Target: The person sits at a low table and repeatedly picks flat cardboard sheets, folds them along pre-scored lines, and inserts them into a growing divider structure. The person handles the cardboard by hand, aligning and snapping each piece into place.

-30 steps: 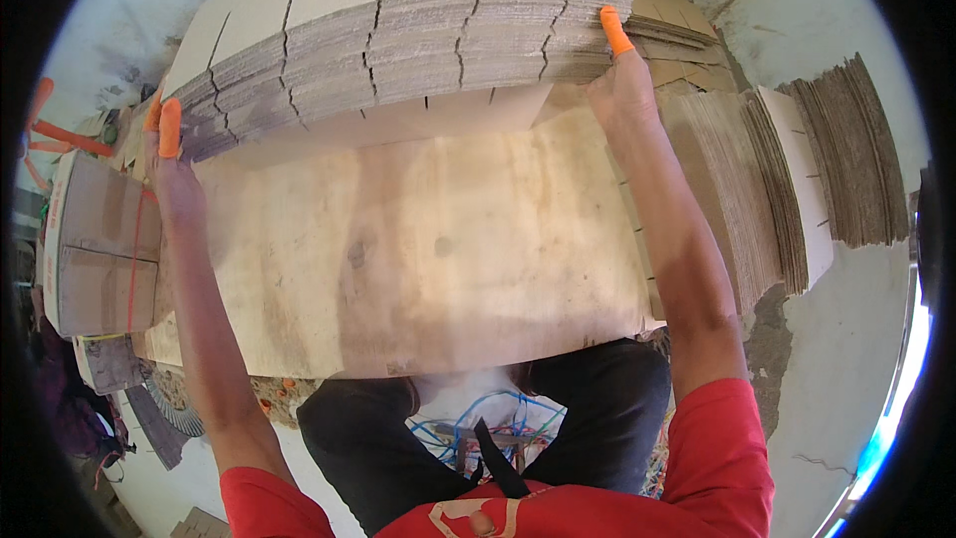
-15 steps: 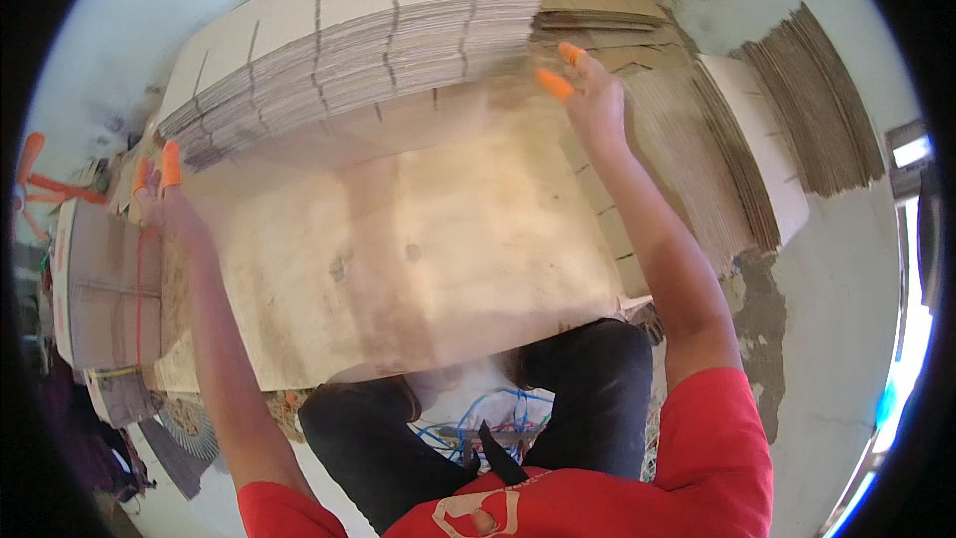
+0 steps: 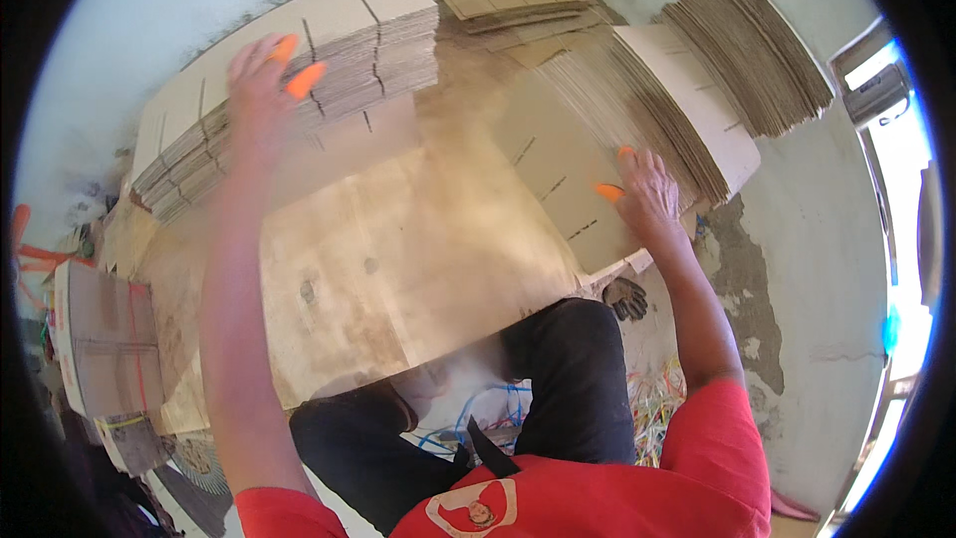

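A tall stack of flat cardboard sheets (image 3: 299, 45) with dark slots along its front stands at the back left of the wooden board. My left hand (image 3: 261, 80), orange covers on thumb and finger, is at the stack's front face, slightly blurred, fingers apart. Whether it touches the stack I cannot tell. On the right, more cardboard sheets (image 3: 558, 169) lie fanned and overlapping. Over their near right edge is my right hand (image 3: 652, 194), also with orange finger covers, thumb and finger spread; no sheet shows lifted in it.
The wooden board (image 3: 339, 269) spans the space before my knees. Further cardboard piles stand at the back (image 3: 523, 2) and far right (image 3: 752, 50) by the wall. A cardboard box (image 3: 110, 339) sits left, and a dark glove (image 3: 625, 299) lies near my right knee.
The view has turned to the right. My left hand has moved right, from the stack's left end to its front. My right hand has left the stack's right end for the fanned sheets.
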`<act>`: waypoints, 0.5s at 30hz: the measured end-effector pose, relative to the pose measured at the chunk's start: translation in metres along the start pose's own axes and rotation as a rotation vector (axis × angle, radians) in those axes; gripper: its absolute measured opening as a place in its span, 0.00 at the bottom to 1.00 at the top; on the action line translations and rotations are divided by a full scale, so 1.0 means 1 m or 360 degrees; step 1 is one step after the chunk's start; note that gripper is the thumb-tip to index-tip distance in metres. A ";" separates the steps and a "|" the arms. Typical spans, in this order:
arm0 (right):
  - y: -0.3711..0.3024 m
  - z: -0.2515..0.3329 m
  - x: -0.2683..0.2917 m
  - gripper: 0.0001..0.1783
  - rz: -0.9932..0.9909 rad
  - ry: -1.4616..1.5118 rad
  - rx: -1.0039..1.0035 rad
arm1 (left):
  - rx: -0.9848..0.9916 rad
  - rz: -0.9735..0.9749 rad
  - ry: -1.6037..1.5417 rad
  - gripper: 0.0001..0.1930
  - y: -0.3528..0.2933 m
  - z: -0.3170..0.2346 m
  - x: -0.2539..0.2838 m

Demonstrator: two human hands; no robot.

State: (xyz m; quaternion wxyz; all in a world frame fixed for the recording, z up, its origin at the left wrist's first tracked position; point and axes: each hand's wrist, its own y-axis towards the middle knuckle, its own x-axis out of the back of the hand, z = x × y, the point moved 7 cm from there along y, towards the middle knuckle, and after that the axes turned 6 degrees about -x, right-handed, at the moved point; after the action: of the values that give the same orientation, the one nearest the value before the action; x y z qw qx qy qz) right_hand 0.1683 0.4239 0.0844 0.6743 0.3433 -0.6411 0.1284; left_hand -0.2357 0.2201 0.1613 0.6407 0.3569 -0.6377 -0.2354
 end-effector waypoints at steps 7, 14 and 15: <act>0.004 -0.015 0.004 0.17 -0.0110 0.0227 -0.0041 | 0.0091 0.0401 0.0626 0.20 0.011 0.000 -0.051; -0.017 -0.031 0.053 0.08 -0.0672 0.1432 -0.0377 | 0.0231 0.0421 0.0309 0.14 0.025 0.001 -0.042; -0.014 -0.024 0.056 0.07 -0.0646 0.1718 -0.0408 | 0.0133 0.0230 0.0275 0.12 0.025 -0.001 -0.036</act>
State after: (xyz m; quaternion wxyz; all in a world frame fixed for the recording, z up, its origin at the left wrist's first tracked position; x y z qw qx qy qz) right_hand 0.2042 0.4139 0.1345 0.9524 0.2609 -0.1391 0.0747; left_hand -0.2414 0.2634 0.1564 0.6933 0.3552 -0.6134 -0.1301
